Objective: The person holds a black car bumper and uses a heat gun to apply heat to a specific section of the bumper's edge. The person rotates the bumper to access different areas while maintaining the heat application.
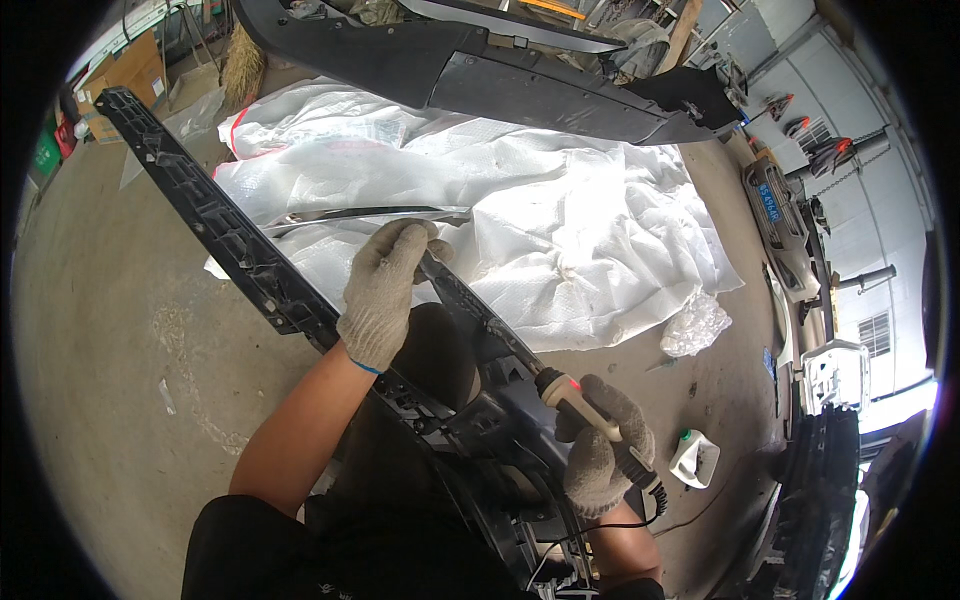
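A gloved left hand of mine (382, 290) is closed around the upper edge of a black plastic car part (462, 302), which lies across my lap. My right hand (608, 455), also gloved, grips a corded soldering iron (580, 405) with a beige body, a black collar and a small red light. Its slim metal shaft points up and left along the black part; I cannot make out exactly where the tip touches. A long ribbed black plastic strip (215, 220) slants from the upper left toward my knees. The iron's dark cable runs down past my right wrist.
White padded sheeting (560, 240) covers the floor ahead, with a large dark bumper (500, 90) beyond it. A white plastic jug (694, 460) stands on the right. Crumpled clear plastic (695, 325) lies nearby. A cardboard box (125, 85) and broom (243, 68) are at the back left.
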The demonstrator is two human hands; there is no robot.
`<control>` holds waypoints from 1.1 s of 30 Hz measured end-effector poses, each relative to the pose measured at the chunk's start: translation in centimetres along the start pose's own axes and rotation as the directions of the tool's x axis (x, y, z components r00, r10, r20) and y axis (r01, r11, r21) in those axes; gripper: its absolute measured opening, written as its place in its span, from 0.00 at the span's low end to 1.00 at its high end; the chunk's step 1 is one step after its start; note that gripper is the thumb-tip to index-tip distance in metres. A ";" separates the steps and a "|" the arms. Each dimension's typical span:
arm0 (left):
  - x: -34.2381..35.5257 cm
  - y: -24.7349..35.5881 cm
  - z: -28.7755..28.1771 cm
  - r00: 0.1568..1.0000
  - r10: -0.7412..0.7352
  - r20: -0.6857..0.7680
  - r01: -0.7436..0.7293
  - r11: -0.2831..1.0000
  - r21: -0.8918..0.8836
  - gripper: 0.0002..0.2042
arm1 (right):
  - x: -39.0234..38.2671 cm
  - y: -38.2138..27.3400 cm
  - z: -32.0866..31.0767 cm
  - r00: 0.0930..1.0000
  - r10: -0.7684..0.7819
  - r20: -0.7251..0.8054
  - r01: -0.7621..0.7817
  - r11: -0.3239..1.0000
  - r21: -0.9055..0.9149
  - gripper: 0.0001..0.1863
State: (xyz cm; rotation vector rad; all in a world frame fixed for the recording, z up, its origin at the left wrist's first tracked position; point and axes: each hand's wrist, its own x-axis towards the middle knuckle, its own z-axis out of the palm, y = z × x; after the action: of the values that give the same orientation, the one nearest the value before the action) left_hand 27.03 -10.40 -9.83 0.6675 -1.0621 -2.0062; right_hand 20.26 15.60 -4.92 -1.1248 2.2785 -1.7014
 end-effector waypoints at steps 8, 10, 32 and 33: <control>0.0 -0.1 -0.2 1.000 -0.002 -0.005 0.002 1.000 0.010 0.12 | 0.1 0.0 0.3 1.000 -0.019 0.006 0.019 1.000 0.004 0.37; 0.1 0.0 0.1 1.000 -0.014 -0.005 0.014 1.000 0.001 0.13 | 0.3 -0.6 0.3 1.000 -0.022 0.013 0.021 1.000 0.005 0.38; 0.1 -0.2 0.0 1.000 -0.011 -0.003 0.011 1.000 0.001 0.12 | 0.1 -0.2 0.7 0.999 0.036 -0.040 -0.033 0.997 0.068 0.39; 0.1 -0.1 0.0 1.000 -0.011 -0.004 0.011 1.000 0.001 0.12 | 0.1 -0.4 0.7 0.998 0.040 -0.039 -0.037 0.997 0.073 0.39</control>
State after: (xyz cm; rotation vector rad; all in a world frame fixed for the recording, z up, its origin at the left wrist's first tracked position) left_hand 26.93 -10.43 -9.96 0.6787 -1.0594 -2.0136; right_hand 20.75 14.89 -4.79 -1.0350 2.2268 -1.7927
